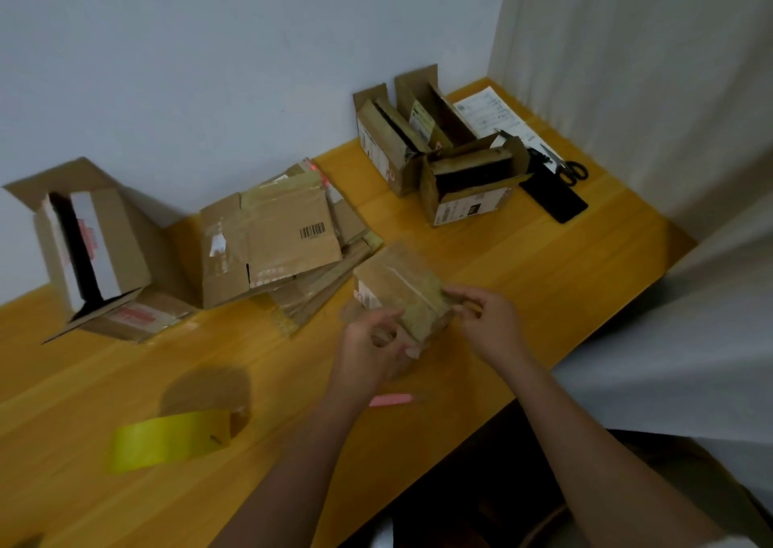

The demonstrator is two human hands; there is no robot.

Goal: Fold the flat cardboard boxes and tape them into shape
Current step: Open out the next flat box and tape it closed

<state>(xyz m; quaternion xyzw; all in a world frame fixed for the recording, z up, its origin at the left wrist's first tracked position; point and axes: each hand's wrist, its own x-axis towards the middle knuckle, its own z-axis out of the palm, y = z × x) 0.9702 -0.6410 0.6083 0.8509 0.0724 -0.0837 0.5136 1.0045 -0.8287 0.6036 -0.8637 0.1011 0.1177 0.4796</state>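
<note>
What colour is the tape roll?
Yellow tape roll, seen in the head view.

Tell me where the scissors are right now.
In the head view the scissors lie at the far right end of the table, on the printed paper sheet, just behind the black flat object.

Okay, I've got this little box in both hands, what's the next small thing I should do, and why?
Probably press the tape end flat. Your right hand seems to pinch something at the small box corner while your left hand holds its near side; blur hides detail.
</note>
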